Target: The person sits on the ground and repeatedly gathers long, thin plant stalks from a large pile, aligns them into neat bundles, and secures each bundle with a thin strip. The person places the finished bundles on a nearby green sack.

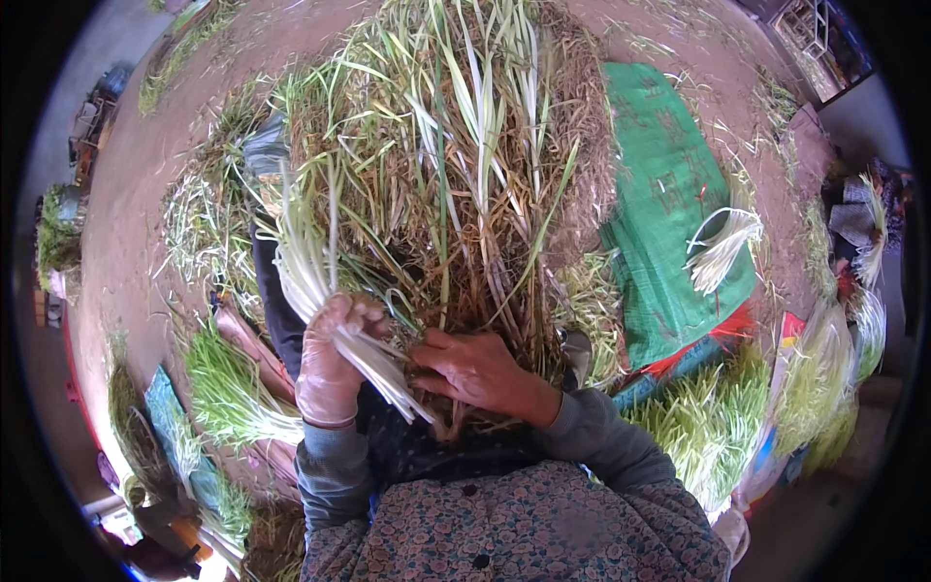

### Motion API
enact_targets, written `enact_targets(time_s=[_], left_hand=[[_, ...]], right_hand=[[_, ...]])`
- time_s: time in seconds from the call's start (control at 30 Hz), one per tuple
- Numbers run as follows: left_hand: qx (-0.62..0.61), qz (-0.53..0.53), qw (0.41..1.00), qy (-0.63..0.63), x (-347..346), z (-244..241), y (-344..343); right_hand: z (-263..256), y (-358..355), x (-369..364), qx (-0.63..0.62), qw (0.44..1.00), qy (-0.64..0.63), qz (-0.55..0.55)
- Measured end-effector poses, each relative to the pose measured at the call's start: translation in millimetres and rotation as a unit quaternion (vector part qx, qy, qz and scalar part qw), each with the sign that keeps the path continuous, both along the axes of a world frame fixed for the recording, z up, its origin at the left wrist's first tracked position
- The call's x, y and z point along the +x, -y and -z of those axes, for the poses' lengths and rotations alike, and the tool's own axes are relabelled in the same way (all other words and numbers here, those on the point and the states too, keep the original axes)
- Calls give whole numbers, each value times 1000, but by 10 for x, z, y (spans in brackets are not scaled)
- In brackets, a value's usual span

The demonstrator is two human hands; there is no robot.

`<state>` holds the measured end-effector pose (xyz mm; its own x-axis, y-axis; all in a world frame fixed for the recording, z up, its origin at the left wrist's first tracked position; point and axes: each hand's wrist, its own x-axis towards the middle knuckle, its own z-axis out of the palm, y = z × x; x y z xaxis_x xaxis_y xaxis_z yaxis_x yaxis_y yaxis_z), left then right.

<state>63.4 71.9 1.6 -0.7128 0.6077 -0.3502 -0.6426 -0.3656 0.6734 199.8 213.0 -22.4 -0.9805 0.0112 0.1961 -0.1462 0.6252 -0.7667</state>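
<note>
Wrapped in a thin clear plastic glove, my left hand [333, 356] grips a bundle of pale leafy stalks [378, 372], white ends pointing down to the right. My bare right hand [476, 369] is just right of those ends, at the lower edge of a large heap of long stalks [480, 145] with white stems, green leaves and brown dried leaves. Its fingers are bent near the heap's stems; whether they hold a stalk cannot be told. The heap lies in front of my lap.
At right, a green woven sack [665, 218] carries a small white-stemmed bundle [724, 251]. Cut greens [705, 429] are piled below it. Another green bundle [244, 396] lies at left beside a blue-green sack [171, 415]. A person [865, 211] holding stalks is at far right.
</note>
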Motion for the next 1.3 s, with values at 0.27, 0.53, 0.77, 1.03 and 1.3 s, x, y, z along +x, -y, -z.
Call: enact_targets(time_s=[0.27, 0.53, 0.77, 1.03, 1.3], left_hand=[[203, -101, 973, 54, -493, -451, 494], [301, 5, 925, -233, -971, -1277, 288], [82, 100, 991, -38, -271, 73, -212], [41, 36, 998, -11, -104, -92, -369], [-134, 38, 960, -244, -162, -201, -901]], right_hand=[[273, -39, 185, 91, 995, -34, -35], [18, -83, 319, 84, 995, -57, -3], [-115, -750, 202, -80, 944, -126, 295], [197, -832, -423, 119, 940, -121, 296], [-27, -512, -367, 53, 951, -46, 302]])
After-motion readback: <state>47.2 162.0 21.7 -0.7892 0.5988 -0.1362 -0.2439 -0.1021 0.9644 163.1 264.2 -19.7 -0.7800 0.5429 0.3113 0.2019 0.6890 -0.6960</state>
